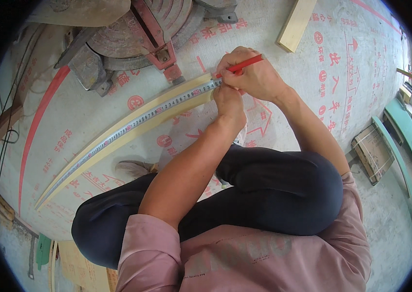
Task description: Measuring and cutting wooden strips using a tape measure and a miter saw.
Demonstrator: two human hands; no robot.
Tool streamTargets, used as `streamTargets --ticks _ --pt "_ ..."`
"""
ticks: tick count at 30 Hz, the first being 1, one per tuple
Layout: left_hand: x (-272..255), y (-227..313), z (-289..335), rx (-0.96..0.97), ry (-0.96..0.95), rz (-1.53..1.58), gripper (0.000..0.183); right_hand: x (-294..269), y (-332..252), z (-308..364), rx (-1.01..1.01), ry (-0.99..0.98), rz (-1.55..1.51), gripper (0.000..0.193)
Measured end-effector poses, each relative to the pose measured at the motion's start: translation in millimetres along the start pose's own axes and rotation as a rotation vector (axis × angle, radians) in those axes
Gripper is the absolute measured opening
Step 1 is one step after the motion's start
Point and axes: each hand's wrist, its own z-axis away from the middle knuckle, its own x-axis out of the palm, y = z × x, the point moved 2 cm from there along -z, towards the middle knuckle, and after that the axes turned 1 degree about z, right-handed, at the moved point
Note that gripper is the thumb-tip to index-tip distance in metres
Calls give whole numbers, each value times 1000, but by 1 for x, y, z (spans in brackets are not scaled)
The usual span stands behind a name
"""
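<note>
Pink shirt cloth (283, 263) is seen nearest. Beyond, a board (172, 113) is lined left to right by a tape measure (167, 105), pinched at the right by the left hand (230, 103); by the right hand (258, 79), a red pencil (248, 63) is gripped. Slack should be avoided when marking.

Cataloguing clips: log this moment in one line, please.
left hand: at tape measure | right hand: holding red pencil | tape measure: along wood strip | nearby: saw

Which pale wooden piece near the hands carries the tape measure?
The long strip running from the left hand toward the lower left; the tape measure lies along it. The shorter board at upper right shows none.
</note>
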Motion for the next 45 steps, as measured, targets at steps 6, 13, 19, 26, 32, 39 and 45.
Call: streamTargets --ticks 6,13,19,26,32,39,45 --pt "-8 -3 -10 8 -43 -1 9 0 -4 -3 1 -7 -28 14" --pt "-7 -3 -8 14 -27 -45 9 1 -1 -2 -40 7 -6 15" --pt "-4 0 -5 -17 -55 -26 8 0 0 -2 52 -21 -47 16" --pt "-5 0 -5 -10 -54 -49 11 0 -1 -2 47 -9 -57 15" --pt "-6 0 -7 -15 -73 -28 16 -1 -3 -3 32 -44 -30 16" --pt "3 10 2 -82 -111 -43 37 -13 6 0 30 230 -416 24" --pt "7 13 5 -22 -63 -12 40 -16 22 11 42 9 -85 23"
